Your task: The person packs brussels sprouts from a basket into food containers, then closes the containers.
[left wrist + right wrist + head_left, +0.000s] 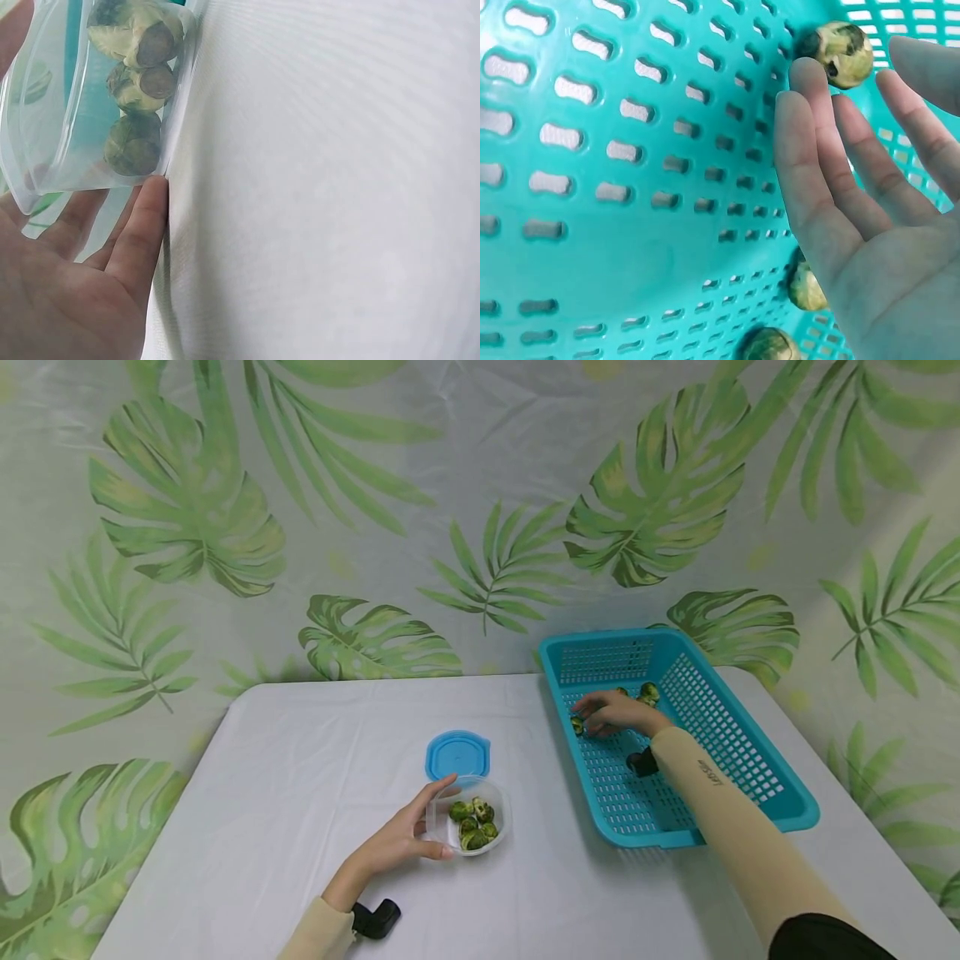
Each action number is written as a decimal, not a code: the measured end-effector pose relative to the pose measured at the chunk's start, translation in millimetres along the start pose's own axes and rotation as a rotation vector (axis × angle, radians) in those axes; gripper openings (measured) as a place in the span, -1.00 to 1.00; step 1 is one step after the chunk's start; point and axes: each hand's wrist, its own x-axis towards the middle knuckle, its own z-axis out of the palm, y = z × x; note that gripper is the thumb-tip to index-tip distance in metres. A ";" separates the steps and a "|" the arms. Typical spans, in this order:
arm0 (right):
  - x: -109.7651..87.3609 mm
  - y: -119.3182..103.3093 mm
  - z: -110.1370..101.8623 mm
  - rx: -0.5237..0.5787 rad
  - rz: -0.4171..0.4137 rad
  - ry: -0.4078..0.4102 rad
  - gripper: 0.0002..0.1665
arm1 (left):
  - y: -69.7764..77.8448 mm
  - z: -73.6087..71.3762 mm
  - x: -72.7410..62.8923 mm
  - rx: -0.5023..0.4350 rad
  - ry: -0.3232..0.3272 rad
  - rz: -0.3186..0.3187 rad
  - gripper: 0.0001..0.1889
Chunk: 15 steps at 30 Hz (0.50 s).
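Note:
My left hand (401, 837) holds a clear plastic container (504, 814) on the white tablecloth, thumb at the near side and fingers at the far side. Several Brussels sprouts (474, 824) lie in it; some show through its wall in the left wrist view. Inside a blue perforated basket (750, 760), my right hand (611, 714) reaches down with fingers extended and nothing held. One Brussels sprout (845, 54) sits just beyond its fingertips, by the basket's left wall in the head view. More sprouts (648, 693) lie farther back in the basket, partly hidden by that hand.
A blue lid (457, 756) lies flat behind the container. The basket stands at the right side of the white-covered table (262, 810). Behind the table hangs a leaf-patterned cloth (495, 568). Black wrist devices (377, 918) are worn on both wrists.

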 end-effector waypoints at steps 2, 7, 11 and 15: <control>1.5 -0.1 1.5 -0.014 -0.002 -0.003 -0.46 | -0.3 0.0 -0.2 -0.004 -0.001 0.004 -0.02; 3.7 -1.2 4.3 -0.028 -0.008 -0.015 -0.48 | -0.7 0.0 -0.5 -0.004 -0.001 0.010 -0.01; 2.5 -2.4 3.7 -0.005 -0.057 -0.047 -0.53 | -1.0 -0.2 -0.5 -0.005 0.000 0.008 -0.01; 0.5 -2.3 3.3 0.006 -0.069 -0.052 -0.59 | -0.9 -0.2 -0.4 -0.007 -0.001 0.007 -0.01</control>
